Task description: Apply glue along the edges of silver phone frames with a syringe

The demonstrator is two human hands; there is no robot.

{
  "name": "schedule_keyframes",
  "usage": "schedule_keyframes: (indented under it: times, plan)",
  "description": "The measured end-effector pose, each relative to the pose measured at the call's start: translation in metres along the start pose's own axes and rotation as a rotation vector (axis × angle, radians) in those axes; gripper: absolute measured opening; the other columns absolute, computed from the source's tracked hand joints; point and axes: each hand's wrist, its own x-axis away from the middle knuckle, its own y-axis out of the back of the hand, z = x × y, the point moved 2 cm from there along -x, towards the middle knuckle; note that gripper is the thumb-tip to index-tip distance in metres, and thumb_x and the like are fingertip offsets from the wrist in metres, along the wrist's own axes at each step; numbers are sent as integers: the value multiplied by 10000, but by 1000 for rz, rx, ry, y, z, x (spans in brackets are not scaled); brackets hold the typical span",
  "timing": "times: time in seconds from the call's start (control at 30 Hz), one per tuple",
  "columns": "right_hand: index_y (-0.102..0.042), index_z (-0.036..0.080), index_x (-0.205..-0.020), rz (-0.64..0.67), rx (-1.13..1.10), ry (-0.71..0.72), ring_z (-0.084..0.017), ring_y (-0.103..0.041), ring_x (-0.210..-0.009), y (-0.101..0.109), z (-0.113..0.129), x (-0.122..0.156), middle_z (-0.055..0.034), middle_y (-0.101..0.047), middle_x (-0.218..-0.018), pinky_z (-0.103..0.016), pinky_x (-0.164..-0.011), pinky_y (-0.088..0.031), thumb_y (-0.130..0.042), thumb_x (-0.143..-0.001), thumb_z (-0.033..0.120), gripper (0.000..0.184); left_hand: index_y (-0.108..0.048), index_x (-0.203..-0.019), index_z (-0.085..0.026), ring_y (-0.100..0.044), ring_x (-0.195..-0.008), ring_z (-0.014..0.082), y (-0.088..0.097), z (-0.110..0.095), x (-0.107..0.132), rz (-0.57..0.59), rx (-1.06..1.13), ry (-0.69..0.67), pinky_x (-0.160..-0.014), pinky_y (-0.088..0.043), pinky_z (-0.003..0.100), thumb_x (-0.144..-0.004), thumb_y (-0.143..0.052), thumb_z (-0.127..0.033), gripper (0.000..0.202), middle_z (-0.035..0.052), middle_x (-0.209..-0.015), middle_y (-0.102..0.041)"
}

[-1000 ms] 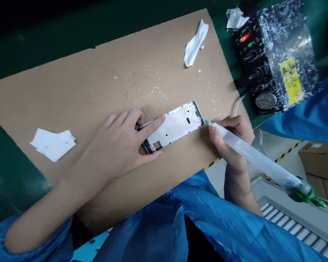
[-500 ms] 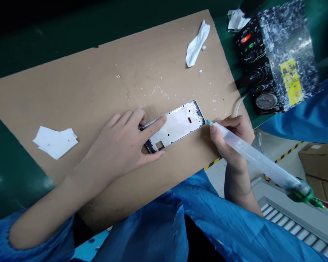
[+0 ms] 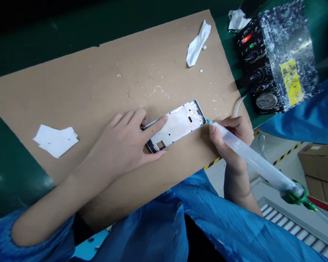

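A silver phone frame (image 3: 177, 123) with a dark rim lies flat and slanted on the brown cardboard sheet (image 3: 79, 87). Over its left end rests my left hand (image 3: 128, 140), index finger on the plate and thumb along the lower edge, gripping it. My right hand (image 3: 232, 138) is closed round the front of a translucent dispensing syringe (image 3: 254, 156). The syringe's blue needle tip is at the frame's right end, near the lower corner; whether it touches cannot be told. A green cap with a tube closes the syringe's rear.
A paint-spattered dispenser box (image 3: 284, 62) with lit display, knobs and gauge stands at the right. A crumpled white wipe (image 3: 198, 43) lies at the back of the cardboard, a folded white cloth (image 3: 56, 140) at the left. Cardboard boxes (image 3: 319, 171) stand lower right.
The syringe's rear end has swung slightly left and down, while its tip stays at the frame's right end. My left hand and the phone frame hold nearly the same place.
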Motion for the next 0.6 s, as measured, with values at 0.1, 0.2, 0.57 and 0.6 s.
schedule_keyframes:
  times: [0.1, 0.2, 0.57, 0.6]
  plan:
    - [-680, 279, -942, 10, -25, 1, -177, -574, -578, 0, 0, 1, 9, -700, -764, -338, -497, -425, -900, -1026, 436, 283, -684, -1679, -246, -718, -1093, 353, 0, -1, 0, -18, -21, -18, -867, -510, 436, -1065, -814, -556, 700, 157, -1217, -722]
    - [-669, 276, -952, 17, -41, -6, -175, -578, -589, 0, 0, 1, 4, -711, -785, -336, -500, -421, -907, -1024, 425, 290, -700, -1658, -224, -722, -1083, 357, 0, -1, 0, -33, -30, -28, -848, -507, 438, -1063, -818, -546, 687, 164, -1208, -719]
    - [-667, 284, -980, 23, -66, -17, -183, -572, -636, 0, 0, 3, 14, -711, -828, -349, -537, -413, -911, -1020, 360, 259, -679, -1686, -251, -724, -1107, 363, 0, -1, 0, -26, -22, -12, -866, -528, 443, -1057, -821, -564, 717, 163, -1241, -736]
    - [-667, 287, -977, 22, -74, -20, -189, -567, -634, 0, 0, 3, 11, -705, -830, -357, -539, -408, -916, -1020, 347, 259, -674, -1693, -253, -724, -1110, 361, 0, -1, 0, -22, -16, -9, -874, -530, 443, -1057, -824, -569, 726, 165, -1252, -737]
